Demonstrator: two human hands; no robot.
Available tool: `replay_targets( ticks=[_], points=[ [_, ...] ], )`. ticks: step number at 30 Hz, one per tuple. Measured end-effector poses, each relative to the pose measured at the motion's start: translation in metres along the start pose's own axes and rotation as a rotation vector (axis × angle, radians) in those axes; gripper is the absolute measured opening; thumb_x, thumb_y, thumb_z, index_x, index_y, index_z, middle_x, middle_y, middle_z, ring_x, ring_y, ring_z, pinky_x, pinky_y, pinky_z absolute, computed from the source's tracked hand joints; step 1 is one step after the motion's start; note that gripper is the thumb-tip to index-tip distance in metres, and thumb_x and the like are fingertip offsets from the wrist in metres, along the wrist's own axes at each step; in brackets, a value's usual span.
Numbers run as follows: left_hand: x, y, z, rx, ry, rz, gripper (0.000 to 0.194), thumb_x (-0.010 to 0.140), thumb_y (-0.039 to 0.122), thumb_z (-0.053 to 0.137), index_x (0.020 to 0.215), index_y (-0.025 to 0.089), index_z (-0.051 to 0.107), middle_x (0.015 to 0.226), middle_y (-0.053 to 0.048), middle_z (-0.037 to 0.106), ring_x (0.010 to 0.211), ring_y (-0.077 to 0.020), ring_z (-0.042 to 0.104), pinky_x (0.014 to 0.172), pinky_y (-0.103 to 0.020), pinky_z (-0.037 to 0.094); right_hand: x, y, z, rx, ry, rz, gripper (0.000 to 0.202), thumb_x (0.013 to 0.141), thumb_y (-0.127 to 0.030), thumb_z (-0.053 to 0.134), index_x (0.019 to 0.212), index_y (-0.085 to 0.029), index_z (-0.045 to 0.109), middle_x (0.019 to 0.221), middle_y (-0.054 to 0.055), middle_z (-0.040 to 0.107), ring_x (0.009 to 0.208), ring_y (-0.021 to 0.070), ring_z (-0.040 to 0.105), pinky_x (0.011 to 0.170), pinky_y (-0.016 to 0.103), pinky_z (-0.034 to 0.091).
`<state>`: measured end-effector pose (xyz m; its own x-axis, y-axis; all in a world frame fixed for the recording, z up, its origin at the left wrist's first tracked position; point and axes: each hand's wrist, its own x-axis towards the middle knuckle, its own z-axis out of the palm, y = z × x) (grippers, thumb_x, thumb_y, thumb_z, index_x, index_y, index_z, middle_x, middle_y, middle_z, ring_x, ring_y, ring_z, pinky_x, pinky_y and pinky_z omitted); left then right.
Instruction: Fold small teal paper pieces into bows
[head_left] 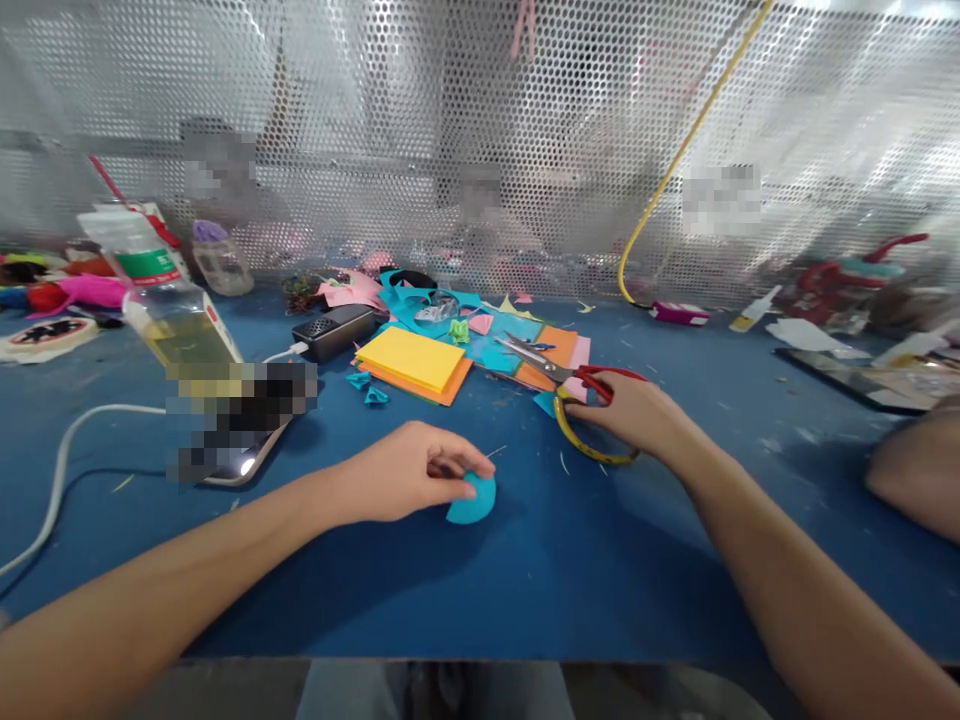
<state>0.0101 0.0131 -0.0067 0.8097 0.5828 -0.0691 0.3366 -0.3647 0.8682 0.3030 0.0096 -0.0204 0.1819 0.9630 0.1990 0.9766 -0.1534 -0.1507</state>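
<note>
My left hand (405, 470) is closed in a pinch on a small rounded blue piece (474, 500), felt or paper, just above the blue table. To the right and further back, my right hand (637, 412) has its fingers around the red handles of a pair of scissors (551, 368). The blades point left and away, over coloured sheets. Beneath that hand lies a yellow ring-shaped band (585, 447), partly hidden by the fingers. Between the hands and further back sits a stack of yellow sheets (411, 357) on orange ones, with small blue scraps (375, 396) beside it.
A tilted bottle of yellowish liquid (176, 320) and a phone (251, 435) with a white cable stand at left. Behind are a black box (334, 332) and blue offcuts (401, 300). A perforated metal panel (420, 120) closes the back. Another person's arm (919, 470) rests at right.
</note>
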Motion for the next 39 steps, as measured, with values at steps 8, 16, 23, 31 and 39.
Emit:
replay_targets(
  ticks=[8,16,23,31,39],
  points=[
    [0.001,-0.003,0.002,0.546,-0.064,0.199,0.017,0.085,0.025,0.055,0.094,0.022,0.069,0.107,-0.001,0.068,0.103,-0.0178,0.057,0.087,-0.031,0.045,-0.003,-0.004,-0.004,-0.009,0.096,-0.023,0.045,0.076,-0.048,0.05,0.106,-0.015,0.059,0.094,0.013,0.067,0.085,0.0298,0.061,0.064,0.035,0.042],
    [-0.007,0.009,0.011,0.977,-0.097,0.298,0.022,0.088,0.02,0.048,0.082,0.019,0.069,0.095,-0.003,0.069,0.091,-0.018,0.06,0.075,-0.029,0.047,-0.016,-0.03,-0.005,0.065,0.059,-0.143,0.048,0.08,-0.045,0.05,0.116,-0.012,0.051,0.1,0.015,0.066,0.09,0.0288,0.062,0.069,0.035,0.044],
    [-0.031,0.016,0.055,1.271,0.091,0.108,0.048,0.086,0.043,0.047,0.113,0.006,0.06,0.118,-0.017,0.061,0.098,-0.0274,0.06,0.072,-0.037,0.049,-0.046,-0.087,-0.015,0.267,-0.112,-0.232,0.032,0.085,-0.038,0.047,0.108,-0.016,0.049,0.094,0.01,0.067,0.084,0.0248,0.063,0.063,0.029,0.043],
    [-0.048,0.015,0.068,1.096,0.206,-0.028,0.092,0.068,0.079,0.032,0.124,0.009,0.052,0.127,-0.015,0.054,0.115,-0.0304,0.049,0.088,-0.042,0.045,-0.037,-0.131,0.002,0.209,-0.105,-0.227,0.034,0.085,-0.037,0.044,0.108,-0.013,0.048,0.085,0.013,0.068,0.079,0.0293,0.065,0.061,0.034,0.043],
    [-0.049,0.015,0.074,1.022,0.271,-0.078,0.096,0.066,0.083,0.026,0.121,0.01,0.055,0.123,-0.017,0.057,0.109,-0.0307,0.053,0.087,-0.042,0.044,-0.047,-0.152,0.006,0.048,-0.019,-0.256,0.037,0.088,-0.035,0.036,0.113,-0.009,0.044,0.083,0.017,0.067,0.072,0.0323,0.065,0.055,0.036,0.043]
  ],
)
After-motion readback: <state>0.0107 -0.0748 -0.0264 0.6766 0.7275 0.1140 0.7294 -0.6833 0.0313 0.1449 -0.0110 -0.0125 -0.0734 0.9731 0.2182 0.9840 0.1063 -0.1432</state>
